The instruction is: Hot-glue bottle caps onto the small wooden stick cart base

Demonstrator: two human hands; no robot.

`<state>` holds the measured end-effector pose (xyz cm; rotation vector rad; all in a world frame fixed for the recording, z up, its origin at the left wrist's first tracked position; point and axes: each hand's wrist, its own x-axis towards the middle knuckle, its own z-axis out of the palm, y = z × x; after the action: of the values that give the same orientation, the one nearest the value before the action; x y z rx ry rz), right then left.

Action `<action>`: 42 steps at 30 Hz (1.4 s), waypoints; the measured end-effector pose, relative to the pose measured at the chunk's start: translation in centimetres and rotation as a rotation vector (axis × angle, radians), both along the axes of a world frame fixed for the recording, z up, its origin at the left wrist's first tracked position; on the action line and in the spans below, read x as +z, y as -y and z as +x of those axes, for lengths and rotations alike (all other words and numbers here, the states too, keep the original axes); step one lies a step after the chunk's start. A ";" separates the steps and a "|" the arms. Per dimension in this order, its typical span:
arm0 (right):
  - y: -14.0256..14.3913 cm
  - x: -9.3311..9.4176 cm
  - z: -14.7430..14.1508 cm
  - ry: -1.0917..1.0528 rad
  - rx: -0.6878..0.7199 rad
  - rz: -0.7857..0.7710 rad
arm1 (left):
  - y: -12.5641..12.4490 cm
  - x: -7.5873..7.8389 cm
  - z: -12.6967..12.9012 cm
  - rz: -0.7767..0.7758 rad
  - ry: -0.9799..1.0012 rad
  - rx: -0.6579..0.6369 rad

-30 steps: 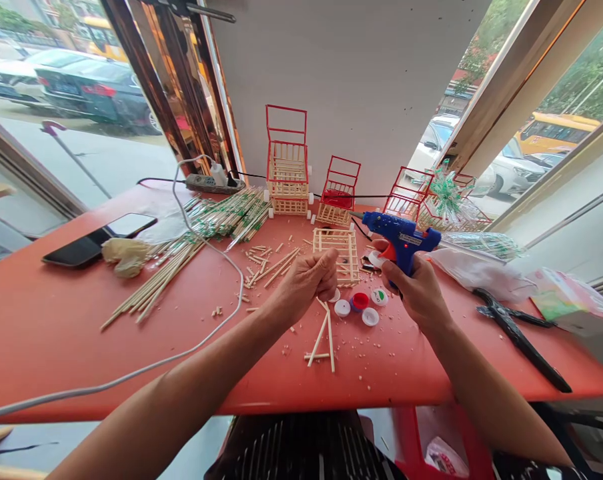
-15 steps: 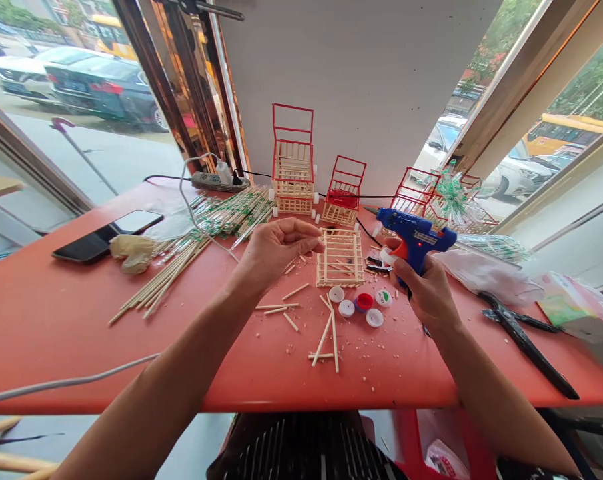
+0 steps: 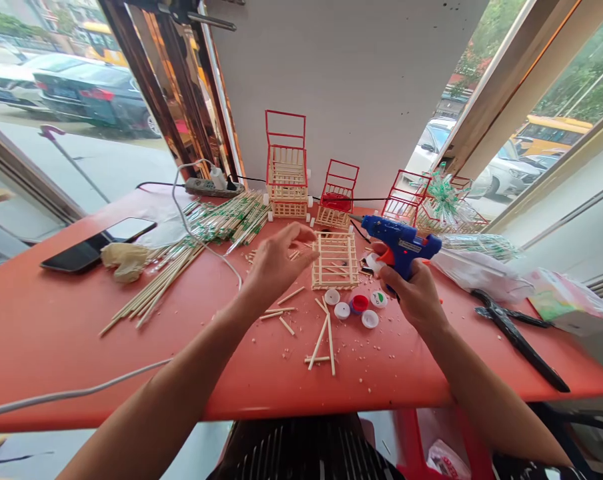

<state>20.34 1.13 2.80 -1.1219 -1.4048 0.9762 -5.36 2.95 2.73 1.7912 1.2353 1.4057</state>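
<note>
In my right hand (image 3: 415, 293) is a blue glue gun (image 3: 401, 241) with an orange trigger; its nozzle points left and a small red light glows on its side. A white round piece, like a bottle cap (image 3: 373, 263), shows by the fingers of that hand. My left hand (image 3: 286, 257) is raised with thumb and fingers apart, nothing visible between them. Just right of its fingertips lies a small rack-like frame of wooden sticks (image 3: 335, 285). In front of the frame are white bottle caps (image 3: 342, 311) and a red-and-blue cap (image 3: 359, 305).
Loose cut sticks (image 3: 330, 343) and crumbs lie on the red table (image 3: 181, 373). Wrapped chopsticks (image 3: 221, 217), a phone (image 3: 76, 253) and a power strip (image 3: 214, 188) are left. Red-and-wood carts (image 3: 287, 167) stand behind. Black cutters (image 3: 521, 343) lie right.
My left thumb and fingers have parted from a pinch. The view has shifted slightly, and the glue gun stays in my right hand.
</note>
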 end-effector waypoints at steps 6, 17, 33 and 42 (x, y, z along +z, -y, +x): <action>0.7 0.3 -0.8 0.094 0.050 -0.018 | 1.4 -1.3 3.4 -0.432 0.622 -0.546; 1.4 0.9 -1.8 0.175 0.119 -0.040 | 1.3 -2.9 5.0 -0.575 0.779 -0.698; 0.9 0.0 -0.9 -0.190 0.235 -0.027 | 1.2 -3.0 4.5 -0.568 0.814 -0.636; 1.1 -0.2 -1.0 -0.182 0.220 -0.065 | 1.1 -3.7 4.9 -0.514 0.760 -0.536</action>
<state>19.37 0.05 2.64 -0.9120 -1.3756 1.2564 -0.45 1.82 -0.94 0.9703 0.5687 1.1360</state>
